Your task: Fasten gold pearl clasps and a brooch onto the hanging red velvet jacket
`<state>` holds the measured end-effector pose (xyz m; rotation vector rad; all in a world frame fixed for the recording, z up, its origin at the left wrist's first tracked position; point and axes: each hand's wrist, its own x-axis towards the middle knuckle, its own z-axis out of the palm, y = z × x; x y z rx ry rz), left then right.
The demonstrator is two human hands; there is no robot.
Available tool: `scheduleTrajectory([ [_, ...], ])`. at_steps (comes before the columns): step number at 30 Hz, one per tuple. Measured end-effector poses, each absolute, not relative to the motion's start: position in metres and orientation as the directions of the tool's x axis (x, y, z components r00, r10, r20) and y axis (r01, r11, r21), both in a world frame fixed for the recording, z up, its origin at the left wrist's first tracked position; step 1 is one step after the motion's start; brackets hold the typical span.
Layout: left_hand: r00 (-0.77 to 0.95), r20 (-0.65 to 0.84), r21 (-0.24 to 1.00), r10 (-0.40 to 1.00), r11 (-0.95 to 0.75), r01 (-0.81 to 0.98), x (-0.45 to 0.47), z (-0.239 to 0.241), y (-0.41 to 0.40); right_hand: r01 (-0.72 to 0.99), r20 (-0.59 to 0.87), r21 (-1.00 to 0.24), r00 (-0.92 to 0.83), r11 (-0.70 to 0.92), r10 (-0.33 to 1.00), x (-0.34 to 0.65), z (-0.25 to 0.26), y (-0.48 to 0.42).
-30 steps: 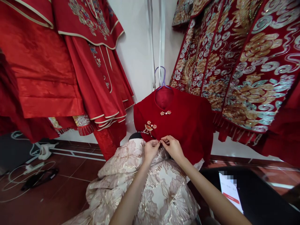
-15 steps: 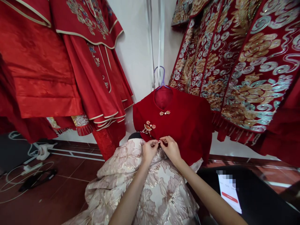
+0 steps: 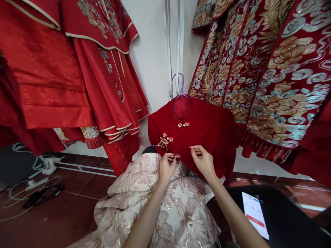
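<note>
A red velvet top [image 3: 207, 134] hangs on a purple hanger [image 3: 179, 86] in front of me, over a pale floral brocade skirt [image 3: 168, 206]. It carries a pearl clasp at the collar [image 3: 183, 124] and a gold bird brooch [image 3: 164, 140]. My left hand [image 3: 167, 167] pinches a small beaded fastener [image 3: 177, 156] at the top's lower front edge. My right hand [image 3: 204, 160] is just right of it, fingers loosely curled and apart from the fastener, resting against the red cloth.
Red embroidered garments [image 3: 77, 69] hang at the left, and a heavily gold and silver embroidered robe [image 3: 271, 75] at the right. Cables [image 3: 31, 186] lie on the tiled floor at left. A phone with a lit screen [image 3: 254, 213] lies on a dark surface at lower right.
My right hand has let go of the fastener and moved right, away from my left hand. My left hand has stayed pinched on the fastener.
</note>
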<state>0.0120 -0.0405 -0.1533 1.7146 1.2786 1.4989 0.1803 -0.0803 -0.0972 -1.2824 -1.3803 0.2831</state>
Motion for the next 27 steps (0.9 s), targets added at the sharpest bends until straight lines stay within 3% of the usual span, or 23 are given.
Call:
scheduleTrajectory([
  [8, 0.003, 0.482, 0.808, 0.876, -0.446, 0.384, 0.010, -0.154, -0.042, 0.543, 0.499, -0.743, 0.060, 0.391, 0.865, 0.162, -0.130, -0.068],
  [23, -0.057, 0.474, 0.860, 0.879, -0.448, 0.246, 0.011, -0.154, -0.045, 0.366, 0.455, -0.844, 0.106, 0.391, 0.884, 0.149, -0.133, -0.073],
  [27, -0.032, 0.445, 0.891, 0.895, -0.439, 0.111, 0.012, -0.151, -0.043, 0.362, 0.450, -0.850, 0.122, 0.383, 0.884, 0.148, -0.128, -0.076],
])
